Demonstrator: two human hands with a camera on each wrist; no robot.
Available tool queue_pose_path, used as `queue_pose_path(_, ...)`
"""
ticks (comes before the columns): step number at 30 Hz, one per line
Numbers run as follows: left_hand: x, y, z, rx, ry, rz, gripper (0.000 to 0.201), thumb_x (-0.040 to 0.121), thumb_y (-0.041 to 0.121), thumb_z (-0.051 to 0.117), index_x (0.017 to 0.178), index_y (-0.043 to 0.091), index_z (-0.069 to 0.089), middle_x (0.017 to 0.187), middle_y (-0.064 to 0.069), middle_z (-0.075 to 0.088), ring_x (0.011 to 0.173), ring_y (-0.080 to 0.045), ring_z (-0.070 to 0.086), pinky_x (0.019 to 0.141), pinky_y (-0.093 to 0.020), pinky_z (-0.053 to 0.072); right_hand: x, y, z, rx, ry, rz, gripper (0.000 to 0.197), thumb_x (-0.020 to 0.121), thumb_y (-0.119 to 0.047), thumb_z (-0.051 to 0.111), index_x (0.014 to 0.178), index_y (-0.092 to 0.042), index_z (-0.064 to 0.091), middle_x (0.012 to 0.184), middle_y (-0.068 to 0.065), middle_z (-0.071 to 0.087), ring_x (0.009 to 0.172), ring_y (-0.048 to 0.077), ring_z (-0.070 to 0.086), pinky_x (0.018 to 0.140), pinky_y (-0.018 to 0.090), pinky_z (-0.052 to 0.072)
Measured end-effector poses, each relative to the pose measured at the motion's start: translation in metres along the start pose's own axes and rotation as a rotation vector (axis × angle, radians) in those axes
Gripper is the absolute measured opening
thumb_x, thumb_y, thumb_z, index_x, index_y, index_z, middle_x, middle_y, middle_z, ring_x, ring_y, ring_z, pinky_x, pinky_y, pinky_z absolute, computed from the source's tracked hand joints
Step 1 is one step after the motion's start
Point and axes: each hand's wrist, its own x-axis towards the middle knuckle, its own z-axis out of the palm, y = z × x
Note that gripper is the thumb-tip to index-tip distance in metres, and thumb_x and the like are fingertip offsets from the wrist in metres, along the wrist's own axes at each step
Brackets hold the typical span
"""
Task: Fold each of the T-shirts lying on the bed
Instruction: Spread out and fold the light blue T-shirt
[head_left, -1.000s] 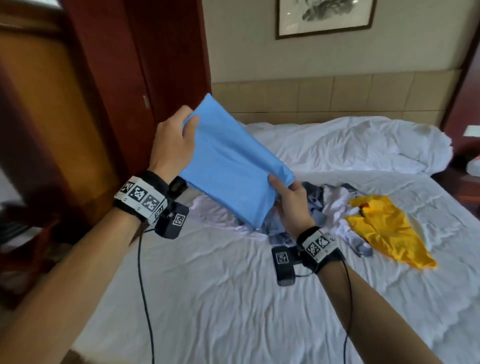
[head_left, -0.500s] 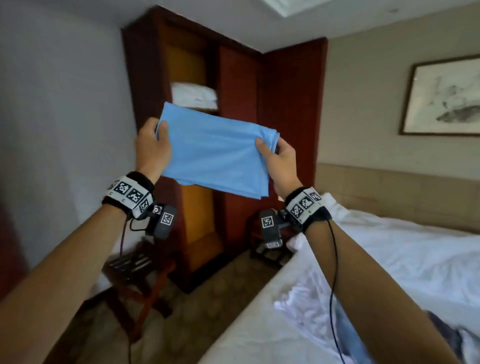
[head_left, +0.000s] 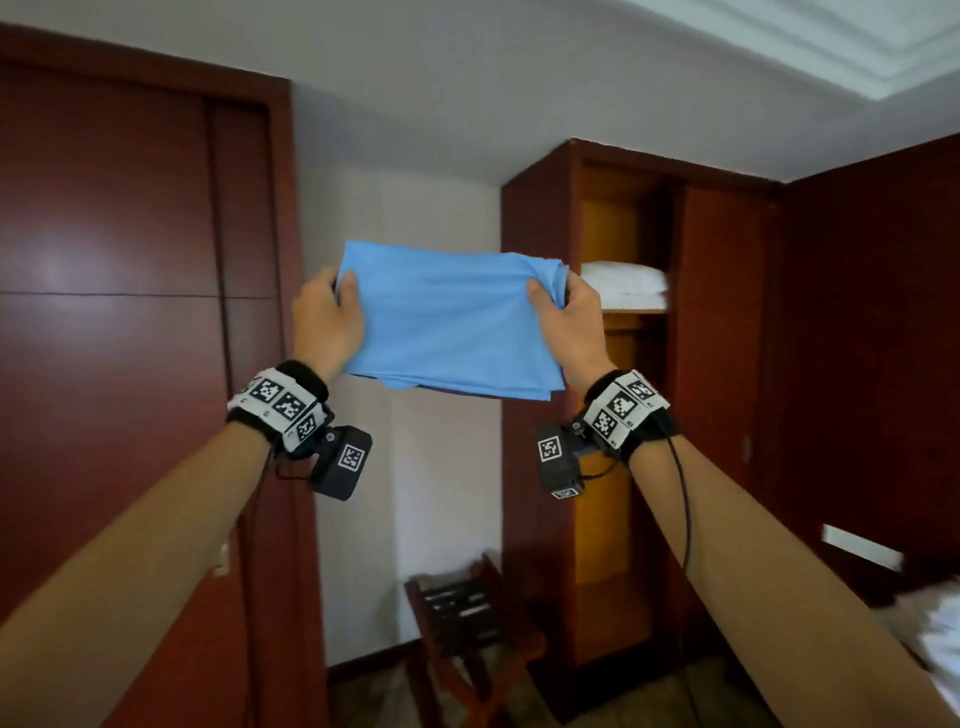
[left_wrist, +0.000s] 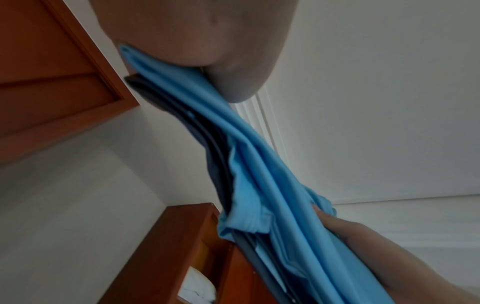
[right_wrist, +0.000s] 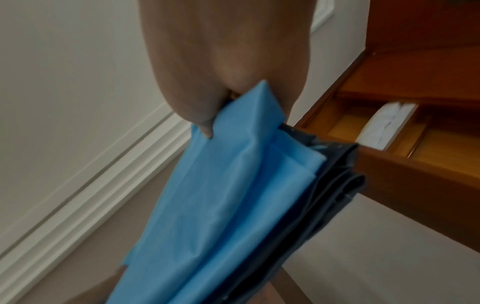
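Left of centre in the head view, my left hand (head_left: 327, 322) pinches one end of the folded blue T-shirt (head_left: 447, 327), thumb on top. It hangs mid-frame, in the air. Right hand (head_left: 571, 325) grips the other end, probably so the folds stay flat. Open wardrobe (head_left: 623, 364) at right, likely its destination.
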Motion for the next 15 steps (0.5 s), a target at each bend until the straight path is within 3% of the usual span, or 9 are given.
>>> queue_pose_path(2, 0.018, -0.031, -0.015, 0.053, 0.023, -0.015, 0.033, 0.104, 0.027, 0.042, 0.078, 0.007, 0.044, 0.071, -0.005, 0.047, 0.071, -0.027, 0.042, 0.068, -0.044, 0.034, 0.013, 0.025, 0.042, 0.011, -0.030, 0.002, 0.027, 0.095, -0.031, 0.066, 0.101, -0.004, 0.064, 0.100, 0.016, 0.071, 0.081, 0.011, 0.061, 0.076, 0.044, 0.057)
queue_pose_path(4, 0.035, -0.062, -0.031, 0.080, 0.057, -0.038, 0.032, 0.105, 0.025, 0.043, 0.078, 0.008, 0.044, 0.069, 0.000, 0.044, 0.071, -0.025, 0.042, 0.065, -0.039, 0.030, 0.026, 0.046, 0.089, 0.033, -0.057, -0.008, 0.032, 0.094, -0.030, 0.067, 0.098, 0.000, 0.060, 0.097, 0.020, 0.068, 0.079, 0.012, 0.059, 0.072, 0.042, 0.055)
queue_pose_path(6, 0.052, -0.088, -0.048, 0.128, 0.110, -0.039, 0.031, 0.107, 0.022, 0.044, 0.081, 0.005, 0.047, 0.069, 0.001, 0.043, 0.071, -0.024, 0.042, 0.062, -0.031, 0.023, 0.041, 0.064, 0.139, 0.074, -0.089, -0.019, 0.027, 0.095, -0.026, 0.067, 0.088, -0.001, 0.056, 0.082, 0.012, 0.062, 0.074, 0.011, 0.053, 0.065, 0.035, 0.049)
queue_pose_path(9, 0.082, -0.133, -0.075, 0.202, 0.200, -0.019, 0.031, 0.107, 0.021, 0.043, 0.081, 0.004, 0.046, 0.067, 0.004, 0.042, 0.071, -0.024, 0.042, 0.059, -0.029, 0.020, 0.066, 0.089, 0.219, 0.172, -0.159, -0.041, 0.024, 0.095, -0.022, 0.066, 0.095, 0.002, 0.061, 0.087, 0.002, 0.063, 0.078, 0.011, 0.057, 0.073, 0.035, 0.053)
queue_pose_path(11, 0.105, -0.162, -0.096, 0.266, 0.251, -0.002, 0.032, 0.107, 0.022, 0.043, 0.081, 0.004, 0.046, 0.068, 0.001, 0.043, 0.072, -0.026, 0.043, 0.060, -0.030, 0.019, 0.079, 0.095, 0.267, 0.234, -0.197, -0.068, 0.020, 0.096, -0.020, 0.066, 0.101, -0.001, 0.065, 0.094, 0.004, 0.069, 0.082, 0.011, 0.061, 0.079, 0.037, 0.057)
queue_pose_path(15, 0.153, -0.230, -0.152, 0.392, 0.342, 0.023, 0.035, 0.107, 0.025, 0.042, 0.082, 0.001, 0.048, 0.078, -0.010, 0.050, 0.074, -0.027, 0.045, 0.064, -0.034, 0.022, 0.100, 0.113, 0.390, 0.356, -0.294, -0.096, 0.017, 0.096, -0.019, 0.066, 0.103, -0.003, 0.068, 0.103, 0.017, 0.073, 0.084, 0.012, 0.064, 0.080, 0.038, 0.058)
